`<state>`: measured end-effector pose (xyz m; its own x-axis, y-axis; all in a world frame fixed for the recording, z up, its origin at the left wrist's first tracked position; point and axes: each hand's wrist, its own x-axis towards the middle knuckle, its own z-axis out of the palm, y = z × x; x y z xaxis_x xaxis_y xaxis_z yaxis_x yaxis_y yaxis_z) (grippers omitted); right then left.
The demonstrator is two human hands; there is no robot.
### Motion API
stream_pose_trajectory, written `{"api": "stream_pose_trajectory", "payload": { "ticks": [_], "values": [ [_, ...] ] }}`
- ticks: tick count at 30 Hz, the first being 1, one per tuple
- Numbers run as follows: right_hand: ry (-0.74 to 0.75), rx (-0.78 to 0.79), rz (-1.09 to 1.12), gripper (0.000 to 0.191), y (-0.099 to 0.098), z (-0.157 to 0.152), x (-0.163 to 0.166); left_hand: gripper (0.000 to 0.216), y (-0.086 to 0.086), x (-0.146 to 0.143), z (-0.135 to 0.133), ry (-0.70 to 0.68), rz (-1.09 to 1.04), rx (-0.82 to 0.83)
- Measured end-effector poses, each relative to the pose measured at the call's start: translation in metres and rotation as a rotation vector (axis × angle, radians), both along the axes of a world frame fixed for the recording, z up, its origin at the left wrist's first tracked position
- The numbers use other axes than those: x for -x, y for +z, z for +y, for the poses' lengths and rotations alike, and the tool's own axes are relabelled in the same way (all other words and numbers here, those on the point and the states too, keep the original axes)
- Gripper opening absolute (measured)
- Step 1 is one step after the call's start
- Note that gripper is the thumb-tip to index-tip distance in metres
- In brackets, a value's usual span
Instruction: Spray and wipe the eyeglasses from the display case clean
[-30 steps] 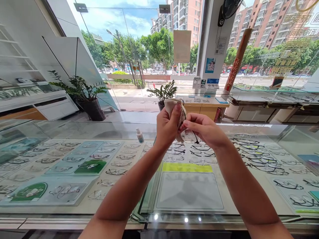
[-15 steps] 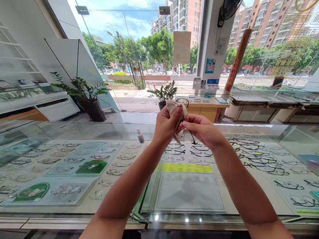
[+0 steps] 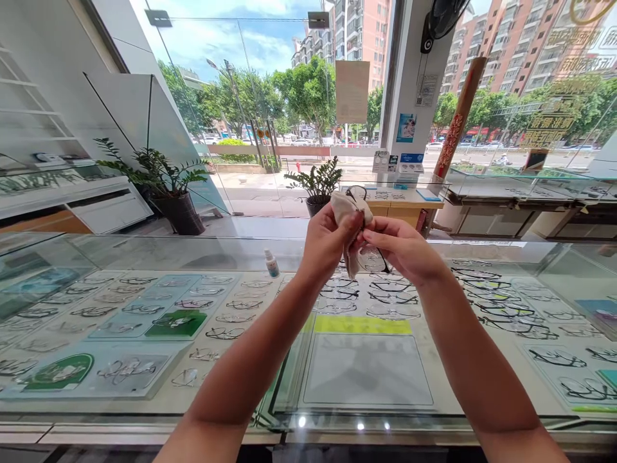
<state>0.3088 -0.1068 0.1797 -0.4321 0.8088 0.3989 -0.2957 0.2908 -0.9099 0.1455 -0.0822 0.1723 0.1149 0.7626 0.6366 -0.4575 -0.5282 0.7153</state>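
Above the glass counter, both my hands meet around a pair of eyeglasses [image 3: 384, 262] with dark temples. My left hand [image 3: 330, 241] is closed on a pale cleaning cloth [image 3: 343, 204], which is folded over part of the glasses, the thumb pressing on it. One dark temple end sticks up behind the cloth, and another hangs below my right hand. My right hand [image 3: 402, 247] pinches the glasses' frame with thumb and fingers, right beside the cloth. Most of the frame and the lenses are hidden by the cloth and fingers.
A small spray bottle [image 3: 271, 263] stands on the glass counter [image 3: 193, 247] left of my hands. Rows of eyeglasses [image 3: 231, 333] lie inside the case beneath. A grey-white pad [image 3: 366, 370] lies below my forearms. Potted plants [image 3: 178, 212] stand beyond the counter.
Both hands have shifted slightly to the right with the cloth and the glasses. The cloth's lower end now hangs further down, and the lower temple has swung right.
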Motion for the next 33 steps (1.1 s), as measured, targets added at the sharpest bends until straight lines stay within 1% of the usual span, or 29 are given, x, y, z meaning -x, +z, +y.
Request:
{"api": "stream_pose_trajectory", "payload": {
  "ticks": [2, 3, 4, 5, 7, 9, 10, 12, 14, 16, 18, 19, 20, 21, 22, 24, 25, 27, 28, 30, 32, 33],
  "values": [
    [-0.002, -0.031, -0.044, 0.015, -0.003, 0.001, 0.006, 0.046, -0.002, -0.002, 0.003, 0.139, -0.053, 0.026],
    [0.002, -0.045, -0.065, 0.015, -0.003, 0.001, 0.006, 0.049, -0.002, 0.000, 0.005, 0.170, -0.056, 0.036],
    [0.003, -0.056, -0.080, 0.015, -0.001, 0.001, 0.005, 0.052, -0.001, 0.005, 0.008, 0.168, -0.039, 0.041],
    [0.003, -0.063, -0.087, 0.015, 0.001, 0.000, 0.002, 0.053, 0.001, 0.010, 0.010, 0.134, -0.002, 0.036],
    [0.006, -0.058, -0.090, 0.016, 0.007, -0.003, -0.008, 0.052, 0.006, 0.021, 0.012, -0.005, 0.116, 0.007],
    [0.020, -0.027, -0.075, 0.015, 0.012, -0.006, -0.017, 0.045, 0.011, 0.028, 0.010, -0.152, 0.212, -0.029],
    [0.027, -0.011, -0.060, 0.015, 0.014, -0.007, -0.019, 0.041, 0.013, 0.028, 0.008, -0.203, 0.235, -0.042],
    [0.039, 0.015, -0.029, 0.014, 0.014, -0.009, -0.018, 0.038, 0.015, 0.024, 0.002, -0.233, 0.220, -0.067],
    [0.043, 0.027, -0.004, 0.015, 0.010, -0.009, -0.009, 0.038, 0.012, 0.015, -0.004, -0.170, 0.148, -0.079],
    [0.045, 0.014, -0.006, 0.016, 0.005, -0.009, 0.002, 0.037, 0.008, 0.007, -0.007, -0.027, 0.058, -0.067],
    [0.048, -0.002, -0.044, 0.015, 0.002, -0.008, 0.009, 0.045, 0.005, 0.005, -0.004, 0.132, -0.017, -0.038],
    [0.046, -0.010, -0.065, 0.015, 0.002, -0.008, 0.009, 0.049, 0.005, 0.007, -0.002, 0.175, -0.031, -0.023],
    [0.042, -0.017, -0.080, 0.015, 0.003, -0.008, 0.008, 0.053, 0.005, 0.010, 0.002, 0.173, -0.024, -0.012],
    [0.037, -0.023, -0.086, 0.014, 0.005, -0.008, 0.005, 0.055, 0.006, 0.015, 0.005, 0.125, 0.010, -0.005],
    [0.032, -0.027, -0.080, 0.014, 0.007, -0.008, 0.001, 0.055, 0.008, 0.020, 0.008, 0.043, 0.066, -0.006],
    [0.027, -0.023, -0.052, 0.014, 0.011, -0.009, -0.008, 0.049, 0.012, 0.029, 0.011, -0.136, 0.187, -0.033],
    [0.026, -0.014, -0.035, 0.014, 0.012, -0.008, -0.011, 0.045, 0.014, 0.032, 0.011, -0.199, 0.227, -0.046],
    [0.020, 0.007, 0.000, 0.013, 0.011, -0.008, -0.011, 0.039, 0.014, 0.032, 0.010, -0.249, 0.240, -0.054],
    [0.013, 0.016, 0.019, 0.012, 0.009, -0.007, -0.008, 0.039, 0.013, 0.029, 0.009, -0.239, 0.217, -0.048],
    [-0.014, 0.017, 0.045, 0.013, 0.004, -0.005, 0.001, 0.040, 0.008, 0.020, 0.008, -0.164, 0.139, -0.032],
    [-0.049, -0.010, 0.034, 0.014, -0.001, -0.004, 0.012, 0.039, 0.004, 0.012, 0.009, -0.021, 0.045, -0.018],
    [-0.057, -0.024, 0.014, 0.015, -0.003, -0.003, 0.016, 0.042, 0.002, 0.010, 0.010, 0.055, 0.006, -0.007]
  ]
}}
